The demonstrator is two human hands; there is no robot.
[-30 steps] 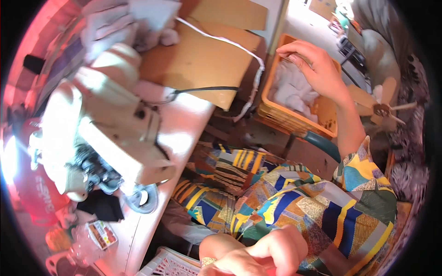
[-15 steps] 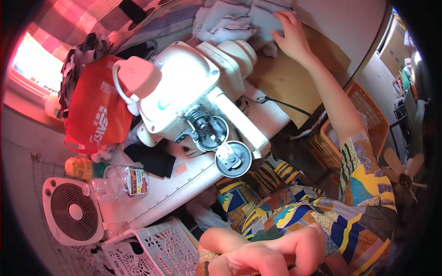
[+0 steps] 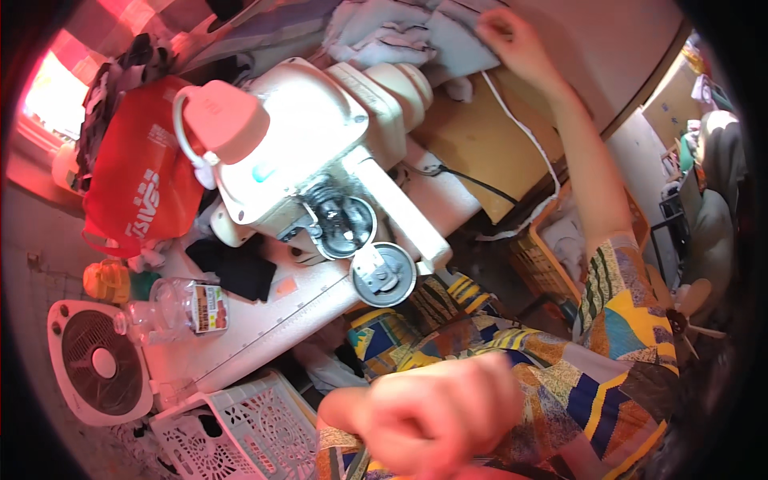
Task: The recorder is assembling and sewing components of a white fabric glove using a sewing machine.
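Observation:
My right hand (image 3: 512,40) is raised at the top right, beside a pile of white cloth pieces (image 3: 376,32). Its fingers are curled in; whether anything is between them is too small to see. A narrow white strip (image 3: 524,128) runs from the pile's edge over a brown board and down toward an orange basket. My left hand (image 3: 444,412), smeared by motion, is low in front of my patterned clothing, its fingers curled into a loose fist. What it holds, if anything, is hidden. Between my hands and the far left stands a white sewing machine (image 3: 296,120) with round grey discs (image 3: 384,274).
A red bag (image 3: 144,172), a black cloth (image 3: 232,268) and a clear plastic bottle (image 3: 180,308) lie left of the machine. A small fan (image 3: 100,364) and a white openwork basket (image 3: 240,436) stand lower left. The orange basket (image 3: 532,264) is below the brown board (image 3: 472,144).
My right hand's spread fingers have curled in. The white strip now stretches over the brown board. My left hand has turned and closed more. The whole view has shifted slightly.

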